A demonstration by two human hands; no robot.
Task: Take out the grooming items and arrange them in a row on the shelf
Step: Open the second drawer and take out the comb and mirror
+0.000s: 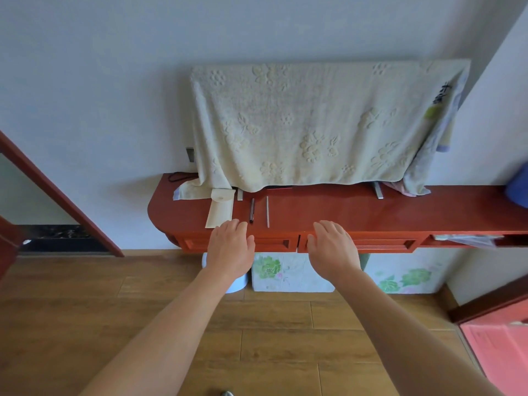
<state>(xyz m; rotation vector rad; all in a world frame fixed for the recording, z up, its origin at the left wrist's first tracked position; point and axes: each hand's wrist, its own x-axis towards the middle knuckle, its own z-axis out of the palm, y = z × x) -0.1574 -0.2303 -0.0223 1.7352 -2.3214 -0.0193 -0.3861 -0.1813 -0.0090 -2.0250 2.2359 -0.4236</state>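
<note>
Red shelf: cream pouch, dark stick, thin pale strip side by side. My left hand and right hand at front edge, fingers loose, holding nothing.

readable text: none i can make out
dark marks: on the printed cloth at the right edge of the towel, too blurred for me to read

Pouch: cream, flat, flap with snap at its far end; lies front to back near the shelf's rounded left end, reaching the front edge.
Dark stick: slim, pencil-like, flat, just right of the pouch.
Pale stick: thin, grey, parallel to the dark one, slightly apart, further right.
</note>
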